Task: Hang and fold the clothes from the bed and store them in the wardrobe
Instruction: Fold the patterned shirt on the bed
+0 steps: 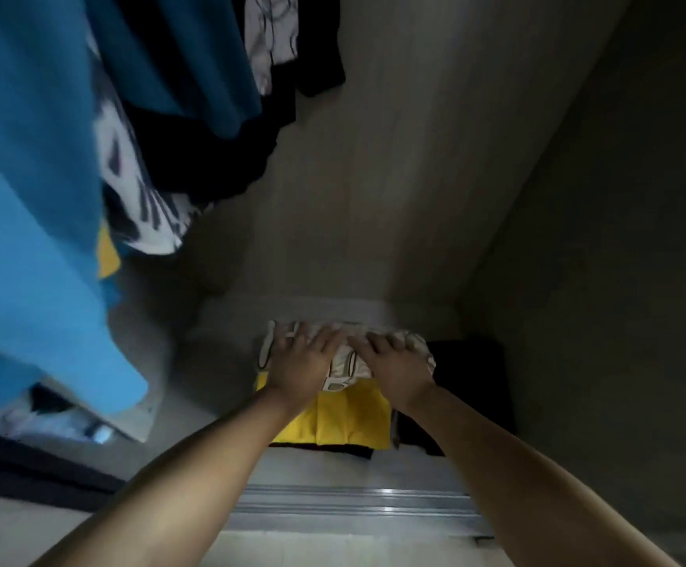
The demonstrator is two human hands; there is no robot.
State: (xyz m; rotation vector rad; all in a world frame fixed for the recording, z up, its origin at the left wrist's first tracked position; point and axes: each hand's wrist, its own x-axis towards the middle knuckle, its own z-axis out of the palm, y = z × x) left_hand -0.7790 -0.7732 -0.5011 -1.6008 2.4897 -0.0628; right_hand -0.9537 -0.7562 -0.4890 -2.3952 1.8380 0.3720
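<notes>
A folded cream garment with dark striped print (347,362) lies on top of a folded yellow garment (345,419) on the wardrobe floor (218,362). My left hand (300,362) presses flat on the left part of the cream garment, fingers spread. Beside it, my right hand (394,362) lies flat on the right part, fingers straight and pointing left and away. Both forearms reach down into the wardrobe.
Hanging clothes fill the upper left: blue garments (34,198), a black-and-white print one (144,206) and black ones (218,157). A dark folded pile (468,386) sits right of the yellow garment. The sliding-door track (357,509) runs along the wardrobe's front edge.
</notes>
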